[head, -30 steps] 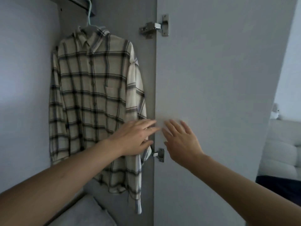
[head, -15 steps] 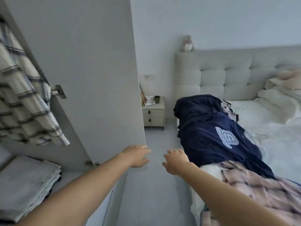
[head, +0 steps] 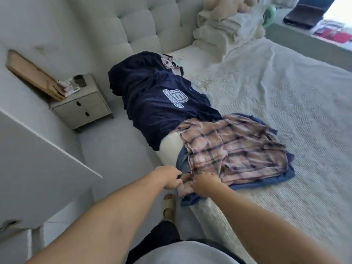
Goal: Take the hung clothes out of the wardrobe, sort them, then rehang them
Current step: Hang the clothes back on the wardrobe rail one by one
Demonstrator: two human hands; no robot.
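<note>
Fingers of both hands, left hand [head: 168,178] and right hand [head: 203,184], were clamped on the pink plaid shirt [head: 234,149] at the bed [head: 285,92] edge.

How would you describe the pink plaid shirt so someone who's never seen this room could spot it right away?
Start at the bed with the tufted headboard. Along its near edge clothes lie in a row; the pink plaid shirt lies on a blue garment, next to the navy logo T-shirt. It is the only checked one, and both hands pinch its edge.

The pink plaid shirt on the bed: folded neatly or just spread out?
Spread out loosely: the pink plaid shirt lies rumpled over blue clothing, not folded.
</note>
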